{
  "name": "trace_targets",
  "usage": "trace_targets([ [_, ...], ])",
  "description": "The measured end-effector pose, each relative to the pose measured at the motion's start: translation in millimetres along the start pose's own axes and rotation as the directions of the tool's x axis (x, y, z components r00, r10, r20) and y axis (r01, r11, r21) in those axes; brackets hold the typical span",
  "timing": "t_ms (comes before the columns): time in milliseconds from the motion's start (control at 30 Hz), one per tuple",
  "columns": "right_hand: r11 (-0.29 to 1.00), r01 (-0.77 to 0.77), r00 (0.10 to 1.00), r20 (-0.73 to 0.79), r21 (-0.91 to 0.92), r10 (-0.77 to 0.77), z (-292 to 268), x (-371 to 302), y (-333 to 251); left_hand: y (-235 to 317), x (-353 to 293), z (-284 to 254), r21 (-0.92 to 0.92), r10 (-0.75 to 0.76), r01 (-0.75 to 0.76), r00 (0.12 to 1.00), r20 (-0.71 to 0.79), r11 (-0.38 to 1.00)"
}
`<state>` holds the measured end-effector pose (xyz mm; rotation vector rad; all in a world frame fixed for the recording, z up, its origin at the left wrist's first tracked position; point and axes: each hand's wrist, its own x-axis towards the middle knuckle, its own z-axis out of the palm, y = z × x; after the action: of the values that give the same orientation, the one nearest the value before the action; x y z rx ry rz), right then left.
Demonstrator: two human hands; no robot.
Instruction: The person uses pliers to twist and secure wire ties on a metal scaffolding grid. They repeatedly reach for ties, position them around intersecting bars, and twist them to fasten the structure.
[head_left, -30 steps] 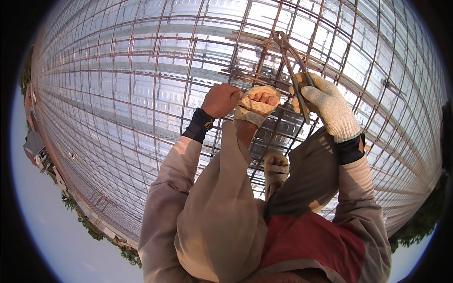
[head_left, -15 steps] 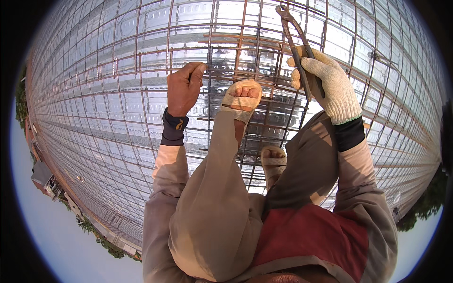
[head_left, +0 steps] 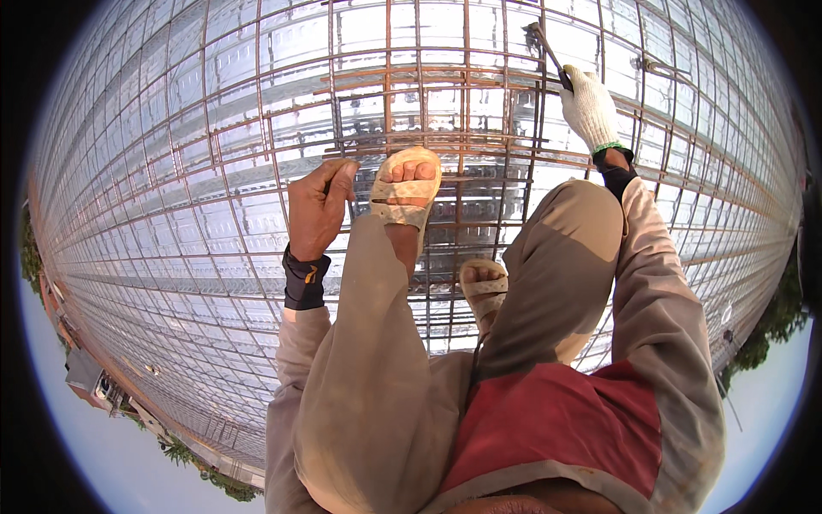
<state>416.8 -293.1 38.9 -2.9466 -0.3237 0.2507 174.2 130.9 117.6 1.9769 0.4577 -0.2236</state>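
Note:
My right hand (head_left: 589, 110), in a white knit glove, is stretched out far and closed round the handles of end-cutting nippers (head_left: 552, 56). Their jaws lie over the rusty steel bar grid (head_left: 467, 64) at the upper right; whether they touch a bar I cannot tell. My left hand (head_left: 317, 206) is bare, with a dark band at the wrist. Its thumb and fingers are pinched together beside my front foot, above the grid. Anything between those fingertips is too small or hidden to make out.
Beneath the bars lies shiny ribbed metal decking (head_left: 223, 163). My sandalled front foot (head_left: 407, 184) rests on the grid, the other foot (head_left: 484, 287) nearer and to the right. Closely spaced bars cross ahead of my feet. A building (head_left: 86, 373) and trees show past the left edge.
My right hand has reached farther away with the nippers, whose handles stood apart before. My left hand, still pinched, sits slightly lower and more to the left. The whole view has shifted a little.

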Motion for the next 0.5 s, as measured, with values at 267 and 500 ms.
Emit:
trace_targets([
  [267,0.636,0.474,0.671,0.218,0.609,-0.709,-122,-42,-173,41,14,55,-0.058,0.271,-0.265,0.939,0.209,0.963],
  [500,0.777,0.452,0.682,0.392,0.438,-0.618,-66,-80,-208,28,3,39,-0.3,0.092,-0.018,0.967,0.236,0.954],
])
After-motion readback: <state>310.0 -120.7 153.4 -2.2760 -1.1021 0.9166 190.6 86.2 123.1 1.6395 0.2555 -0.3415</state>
